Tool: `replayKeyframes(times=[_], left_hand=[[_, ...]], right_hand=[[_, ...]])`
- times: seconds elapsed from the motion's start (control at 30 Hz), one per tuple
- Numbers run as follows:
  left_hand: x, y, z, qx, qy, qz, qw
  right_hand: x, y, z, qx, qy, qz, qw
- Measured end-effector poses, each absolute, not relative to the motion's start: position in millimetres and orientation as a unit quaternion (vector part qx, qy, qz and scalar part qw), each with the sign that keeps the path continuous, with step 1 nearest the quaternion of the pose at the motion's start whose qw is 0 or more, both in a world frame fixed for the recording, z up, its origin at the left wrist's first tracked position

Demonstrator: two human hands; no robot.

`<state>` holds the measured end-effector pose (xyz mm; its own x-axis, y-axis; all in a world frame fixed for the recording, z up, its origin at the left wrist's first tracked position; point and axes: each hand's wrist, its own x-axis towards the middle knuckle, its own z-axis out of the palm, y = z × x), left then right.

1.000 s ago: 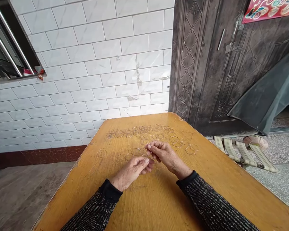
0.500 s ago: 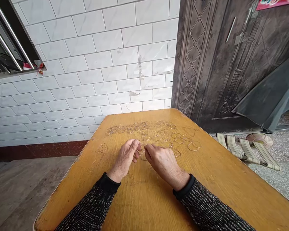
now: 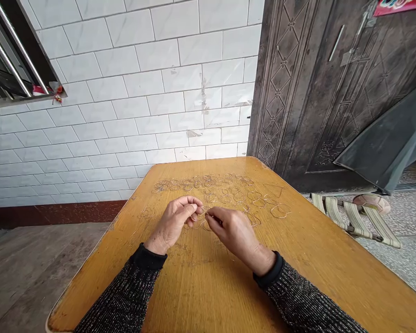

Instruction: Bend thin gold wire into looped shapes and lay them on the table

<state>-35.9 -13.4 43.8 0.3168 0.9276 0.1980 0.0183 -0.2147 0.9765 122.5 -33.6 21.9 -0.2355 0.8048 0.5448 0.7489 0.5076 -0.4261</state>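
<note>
Over the middle of the wooden table (image 3: 208, 286), my left hand (image 3: 175, 219) is closed in a pinch, thumb against the fingers, on a thin wire loop. Close beside it on the right, my right hand (image 3: 234, 231) has its thumb and forefinger pinched on the same thin wire; the fingertips hide much of it. Just beyond the hands lie several twisted wire loops (image 3: 232, 195), many shaped like figure eights. A separate wire coil (image 3: 146, 212) rests to the left of my left hand.
A white tiled wall (image 3: 138, 101) stands behind the table. To the right are a dark carved metal door (image 3: 319, 115), a grey sheet (image 3: 384, 134) leaning on it, and a low strapped stool (image 3: 355, 217) on the floor. A barred window (image 3: 12, 51) is at upper left.
My left hand has shifted slightly left and turned, its fingers now curled further over the wire. My right hand has tilted a little and stays pinched close by.
</note>
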Motion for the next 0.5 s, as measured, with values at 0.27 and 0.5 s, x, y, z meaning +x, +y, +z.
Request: replayKeyframes(times=[0.27,0.5], left_hand=[[-39.5,-1.6,35.1,0.757,0.422,0.447,0.222],[-39.0,-5.3,31.5,0.845,0.352,0.392,-0.094]], right_hand=[[125.5,-29.0,23.9,-0.455,-0.725,0.237,0.460],[124.0,-29.9,22.0,-0.432,-0.724,0.277,0.461]])
